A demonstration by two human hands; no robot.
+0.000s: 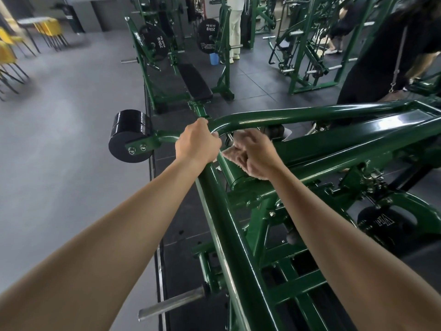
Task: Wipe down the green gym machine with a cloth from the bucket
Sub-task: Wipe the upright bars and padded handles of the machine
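Step in hand: wiping the upper frame of the green gym machine point(238, 235). The left hand point(198, 142) is clenched round the curved handle tube point(310, 113) at its bend and appears to steady that member. The right hand point(253, 154) lies just beside it, on the side away from the black roller pad point(130, 137). Its fingers are curled over a pale cloth point(230, 154) and press it onto the short green tube under the palm. Cloth edges show ahead of the fingers and below the wrist; the rest is hidden under the hand. The cloth is therefore on the machine and in contact with the paint. The blue bucket point(214, 59), probably where the cloth came from, stands on the floor well beyond both grips, near a far machine fitted with a 20 kg plate point(157, 43). Judgement: the job is underway, though how much of the frame has been wiped cannot be read from the gloss alone. The next move probably calls for drawing the cloth along the tube away from the left-hand grip, with pressure kept flat to the curve. The left hand must then shift so that the bend beneath it can be wiped. Caution: bolts and a pin sit just past the right-hand fingers and could snag the cloth. A person in black point(381, 56) stands near the far end of the handle tube.
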